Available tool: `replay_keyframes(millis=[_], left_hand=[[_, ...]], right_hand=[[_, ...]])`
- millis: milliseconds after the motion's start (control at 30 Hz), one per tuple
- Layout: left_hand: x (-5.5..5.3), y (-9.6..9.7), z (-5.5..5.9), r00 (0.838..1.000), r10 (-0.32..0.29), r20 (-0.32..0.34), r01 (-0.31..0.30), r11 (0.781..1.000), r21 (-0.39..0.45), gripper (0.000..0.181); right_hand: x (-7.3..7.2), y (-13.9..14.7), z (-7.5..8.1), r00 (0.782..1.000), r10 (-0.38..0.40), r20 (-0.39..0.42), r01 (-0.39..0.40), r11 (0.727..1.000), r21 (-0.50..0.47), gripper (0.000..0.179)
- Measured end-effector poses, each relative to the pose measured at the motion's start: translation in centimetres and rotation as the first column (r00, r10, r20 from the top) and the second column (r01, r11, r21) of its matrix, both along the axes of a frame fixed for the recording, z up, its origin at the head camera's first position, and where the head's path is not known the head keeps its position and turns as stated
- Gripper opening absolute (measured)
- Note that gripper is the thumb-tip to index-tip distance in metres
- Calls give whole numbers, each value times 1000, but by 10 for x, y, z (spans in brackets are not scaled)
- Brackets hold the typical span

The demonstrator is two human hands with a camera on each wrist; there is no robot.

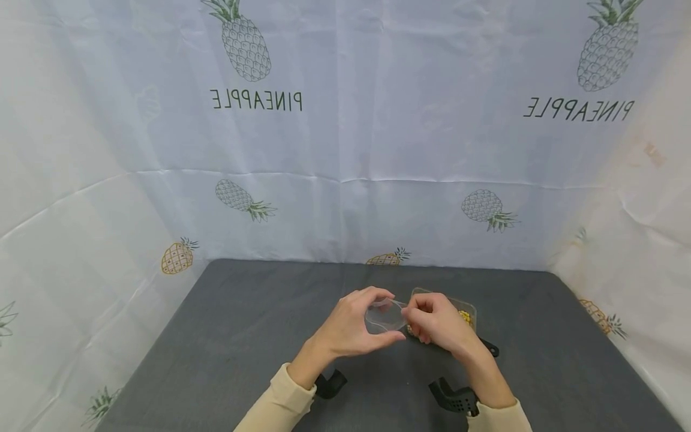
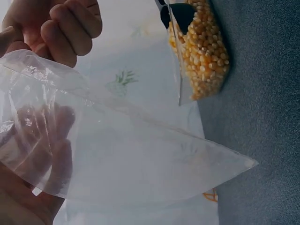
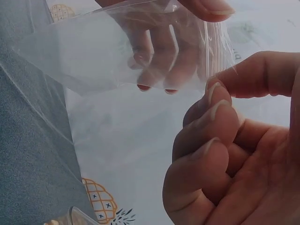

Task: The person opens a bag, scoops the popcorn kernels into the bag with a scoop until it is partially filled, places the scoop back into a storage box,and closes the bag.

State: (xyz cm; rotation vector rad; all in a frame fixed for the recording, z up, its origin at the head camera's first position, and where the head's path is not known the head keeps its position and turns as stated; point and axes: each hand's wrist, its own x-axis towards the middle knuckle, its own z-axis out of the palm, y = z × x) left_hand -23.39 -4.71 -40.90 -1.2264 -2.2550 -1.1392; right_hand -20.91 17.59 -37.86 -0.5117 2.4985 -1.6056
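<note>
A clear, thin plastic zip bag (image 2: 136, 154) hangs between my two hands above the table, one corner pointing down. My left hand (image 1: 348, 327) holds it in a wide curve, thumb on the near side; through the film its fingers show behind the bag in the right wrist view. At the zip edge my right hand (image 1: 439, 324) pinches the bag between thumb and forefinger, its other fingers curled in. The bag looks empty, and its mouth appears as a loop in the head view. Just behind the right hand stands a clear container of yellow corn kernels (image 2: 204, 58).
A black scoop (image 2: 180, 14) lies in the corn, its handle (image 1: 490, 347) sticking out to the right. The grey table (image 1: 259, 348) runs back to a white curtain (image 1: 345, 138) printed with pineapples. Black wrist mounts (image 1: 456, 397) hang under both wrists.
</note>
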Motion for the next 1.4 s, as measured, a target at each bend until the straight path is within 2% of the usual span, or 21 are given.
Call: replay_keyframes(millis=[400,733,933,1133,1400], left_hand=[[-1,-3,0,1000,1,-3,-1,1000,-7,53],[-6,-2,2,1000,-2,-8,2,1000,-22,55],[-7,-3,0,1000,5,23,-4,999,-40,55],[-9,-3,-4,999,11,47,-9,999,-51,51],[-10,-3,-6,1000,14,19,-13,997,-70,47]], right_hand=[[-1,0,0,1000,20,20,-19,999,-29,33],[1,2,1,1000,15,-10,-15,999,-42,33],[2,9,-5,999,31,-39,-33,998,-55,33],[7,21,-11,999,-22,-48,23,1000,22,27],[12,36,-21,994,-66,-91,79,986,147,23]])
